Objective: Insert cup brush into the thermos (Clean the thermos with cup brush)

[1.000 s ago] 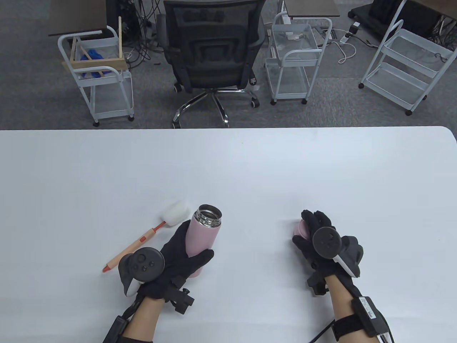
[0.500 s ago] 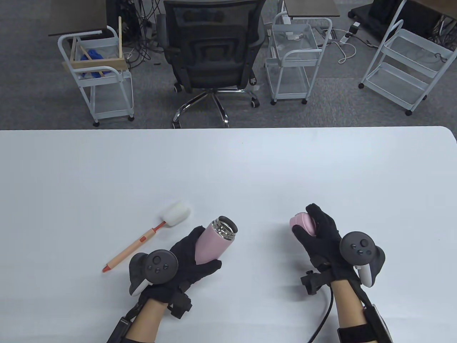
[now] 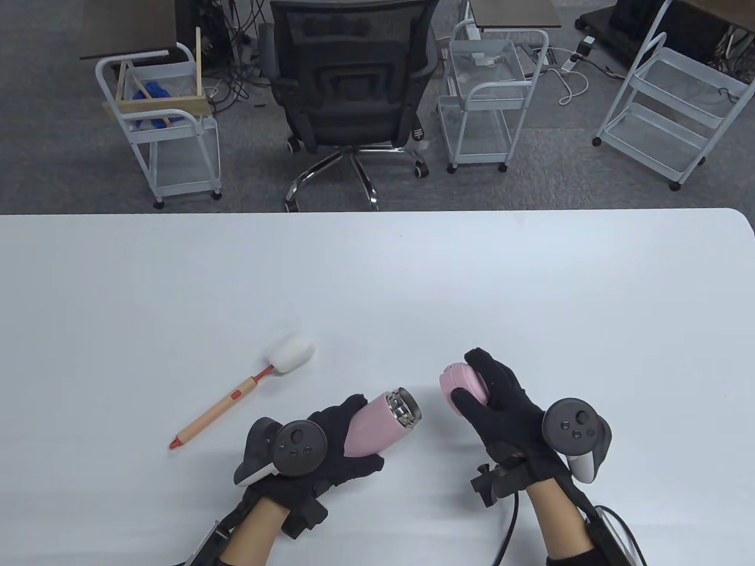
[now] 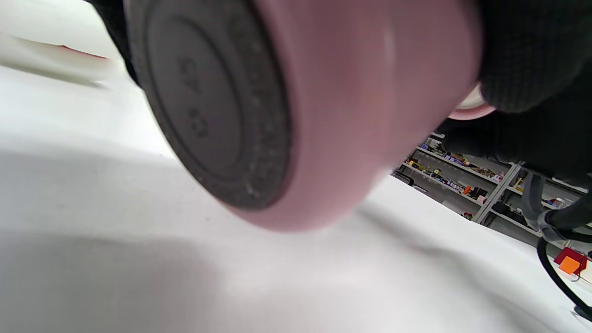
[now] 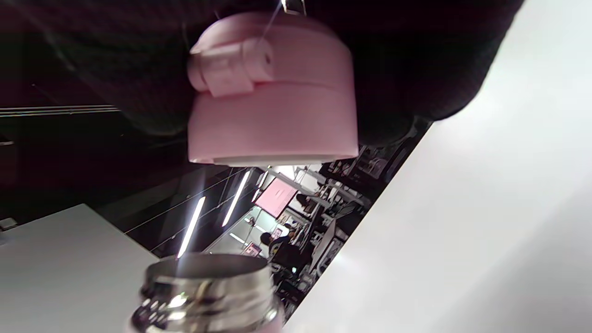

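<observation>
My left hand (image 3: 339, 436) grips the pink thermos (image 3: 377, 421) around its body, lifted off the white table (image 3: 377, 283) and tilted, its open steel mouth (image 3: 405, 407) pointing right. The left wrist view shows the thermos's grey base (image 4: 208, 101) close up. My right hand (image 3: 495, 407) holds the pink lid (image 3: 463, 384) just right of the mouth, a short gap apart. In the right wrist view the lid (image 5: 273, 92) hangs above the steel mouth (image 5: 208, 286). The cup brush (image 3: 236, 395), with a white sponge head (image 3: 289, 354) and an orange handle, lies on the table to the left.
Behind the table's far edge stand an office chair (image 3: 348, 88) and several white wire carts (image 3: 165, 124), all on the floor, off the table.
My left hand has tipped the thermos from nearly upright to lying toward the right and moved it right. My right hand has brought the lid left, close to the mouth.
</observation>
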The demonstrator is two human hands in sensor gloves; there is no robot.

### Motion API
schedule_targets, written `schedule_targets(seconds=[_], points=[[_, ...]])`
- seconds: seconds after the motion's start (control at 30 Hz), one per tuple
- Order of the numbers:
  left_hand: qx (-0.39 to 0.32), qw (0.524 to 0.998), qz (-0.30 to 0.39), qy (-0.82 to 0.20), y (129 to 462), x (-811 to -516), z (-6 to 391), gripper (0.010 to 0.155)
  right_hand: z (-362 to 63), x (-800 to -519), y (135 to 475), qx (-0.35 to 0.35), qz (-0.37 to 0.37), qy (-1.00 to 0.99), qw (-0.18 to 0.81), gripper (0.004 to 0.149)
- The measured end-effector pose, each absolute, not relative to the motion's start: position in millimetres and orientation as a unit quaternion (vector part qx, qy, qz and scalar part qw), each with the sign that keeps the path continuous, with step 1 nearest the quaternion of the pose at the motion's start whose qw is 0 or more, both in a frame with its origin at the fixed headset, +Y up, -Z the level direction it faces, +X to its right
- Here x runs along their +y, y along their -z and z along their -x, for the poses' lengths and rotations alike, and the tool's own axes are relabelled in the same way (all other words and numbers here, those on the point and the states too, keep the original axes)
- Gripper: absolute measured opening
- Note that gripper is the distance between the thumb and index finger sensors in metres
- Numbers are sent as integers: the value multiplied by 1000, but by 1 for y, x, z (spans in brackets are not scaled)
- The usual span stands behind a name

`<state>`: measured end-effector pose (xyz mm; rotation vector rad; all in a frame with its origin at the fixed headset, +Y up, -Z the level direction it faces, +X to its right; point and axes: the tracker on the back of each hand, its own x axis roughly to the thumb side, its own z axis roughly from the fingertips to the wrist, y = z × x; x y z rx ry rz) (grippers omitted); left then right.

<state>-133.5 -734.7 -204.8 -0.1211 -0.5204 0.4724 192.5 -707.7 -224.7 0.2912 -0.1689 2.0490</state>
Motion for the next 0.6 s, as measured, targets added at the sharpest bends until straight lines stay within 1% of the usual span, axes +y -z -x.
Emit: schedule_targets(seconds=[0.2,0.43,0.6], points=[[-263,935,67,-227,203,-735,130,79,-173,-709,218,-57,-171,-845,504,74],[-271,933,69,-227,202,-736,127,79,-164,-712,216,-42,-194,-836,511,73],[-274,932,71,-226,202,-736,127,79,-165,-716,219,-17,-202,-826,526,73]])
